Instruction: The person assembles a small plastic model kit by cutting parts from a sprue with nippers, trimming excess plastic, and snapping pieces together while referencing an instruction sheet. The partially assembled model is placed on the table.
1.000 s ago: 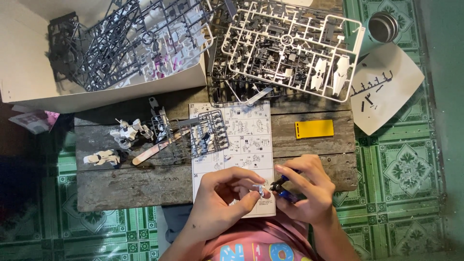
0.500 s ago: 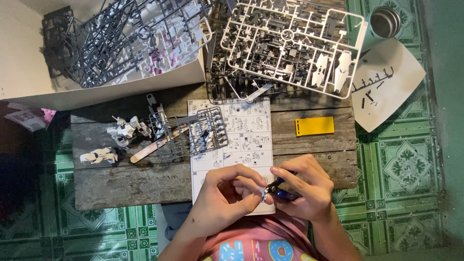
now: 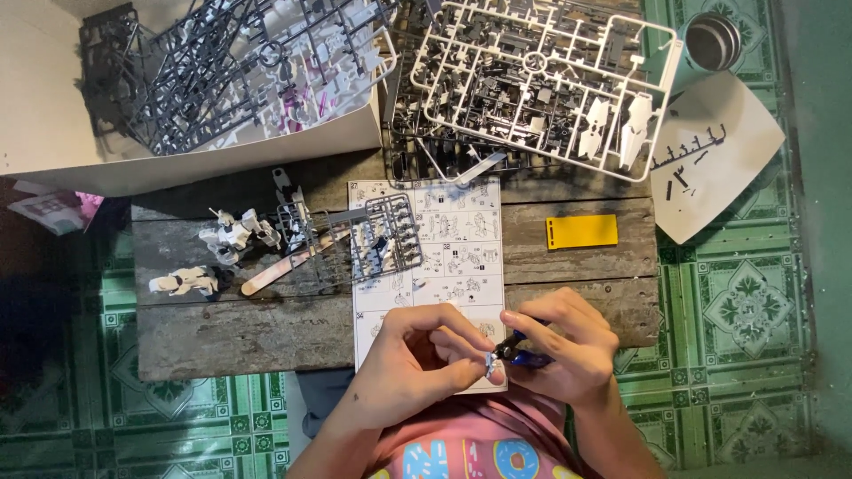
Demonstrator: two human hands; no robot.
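Note:
My left hand (image 3: 417, 355) pinches a small pale model part (image 3: 490, 364) at its fingertips, over the lower edge of an instruction sheet (image 3: 461, 239). My right hand (image 3: 568, 346) grips blue-handled nippers (image 3: 522, 355), with the tip touching that part. A small grey parts frame (image 3: 386, 235) lies on the sheet. To the left stand a partly built white model figure (image 3: 235, 232) and another white piece (image 3: 182, 282), with a flat wooden stick (image 3: 284, 266) beside them.
A weathered wooden table (image 3: 248, 333) stands on a green tiled floor (image 3: 737, 310). A white box (image 3: 53, 115) holds grey frames; a white parts frame (image 3: 541, 80) lies at the back. A yellow card (image 3: 581, 231), a white paper (image 3: 719, 151) and a metal cup (image 3: 713, 40) sit right.
Both hands have shifted slightly lower and closer together at the sheet's lower edge; the nippers stay on the small part. The view has drifted a little.

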